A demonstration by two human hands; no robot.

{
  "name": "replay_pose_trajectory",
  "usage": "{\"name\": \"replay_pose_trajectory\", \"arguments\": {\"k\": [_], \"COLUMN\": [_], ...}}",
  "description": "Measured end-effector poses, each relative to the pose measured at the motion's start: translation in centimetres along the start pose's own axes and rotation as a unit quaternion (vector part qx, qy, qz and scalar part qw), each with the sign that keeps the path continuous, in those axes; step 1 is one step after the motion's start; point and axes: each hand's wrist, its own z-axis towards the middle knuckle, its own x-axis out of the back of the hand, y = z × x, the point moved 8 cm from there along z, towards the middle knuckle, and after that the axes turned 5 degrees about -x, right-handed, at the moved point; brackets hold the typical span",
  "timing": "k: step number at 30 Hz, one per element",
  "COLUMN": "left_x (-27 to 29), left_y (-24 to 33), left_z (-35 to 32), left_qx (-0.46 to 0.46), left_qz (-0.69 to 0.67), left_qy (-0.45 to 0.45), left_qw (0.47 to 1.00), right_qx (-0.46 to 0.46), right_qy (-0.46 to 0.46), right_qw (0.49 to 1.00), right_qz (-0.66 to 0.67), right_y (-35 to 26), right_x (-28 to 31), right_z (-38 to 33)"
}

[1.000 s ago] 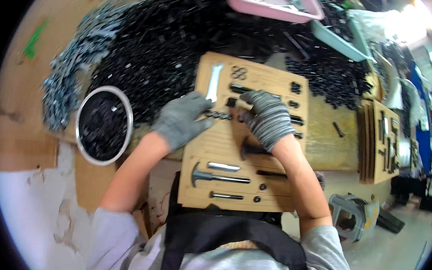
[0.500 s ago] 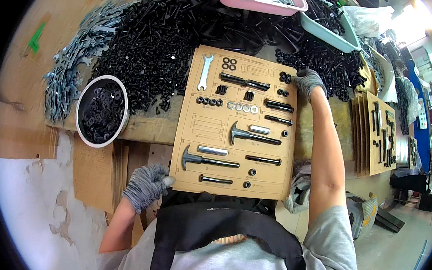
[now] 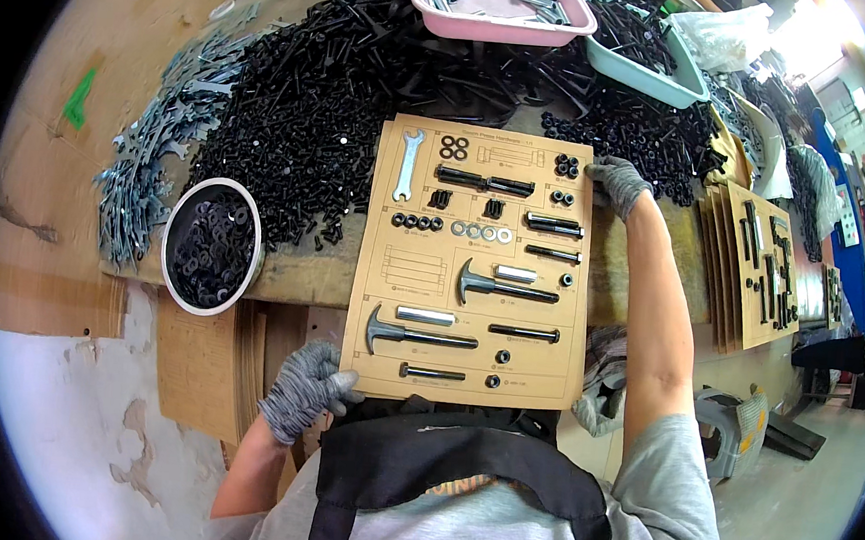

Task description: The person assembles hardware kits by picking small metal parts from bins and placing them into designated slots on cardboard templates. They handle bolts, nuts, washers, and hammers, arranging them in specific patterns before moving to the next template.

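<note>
Left gloved hand (image 3: 309, 390) pinches lower-left corner of cardboard sheet (image 3: 484, 250); right gloved hand (image 3: 619, 186) grasps right edge near upper-right corner. Silver wrench (image 3: 408, 168) near upper-left corner.

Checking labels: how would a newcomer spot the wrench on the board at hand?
Find the brown board between the left hand and right hand. In its upper left corner, left of four black rings, lies the wrench. Unlike those rings, it is long, silver and forked.

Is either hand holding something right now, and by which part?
Yes, the cardboard sheet: the left hand has its lower-left corner, the right hand its right edge near the top.
</note>
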Motion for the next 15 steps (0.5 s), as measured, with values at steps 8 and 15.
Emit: {"name": "replay_pose_trajectory", "arguments": {"k": [8,15], "left_x": [-0.6,-1.7], "left_y": [-0.8,0.3], "left_z": [0.4,0.2], "left_qx": [-0.075,-0.065], "left_qz": [-0.067,-0.057], "left_qy": [0.041,0.042], "left_qw": [0.994,0.995], "right_qx": [-0.008,0.008], "right_qy": [-0.037,0.006], "right_qw": [0.994,0.991], "right_qz": [0.098,0.131], "right_y": [2.1,3.7], "right_x": [1.6,5.7], "right_z": [-1.2,-3.7]}}
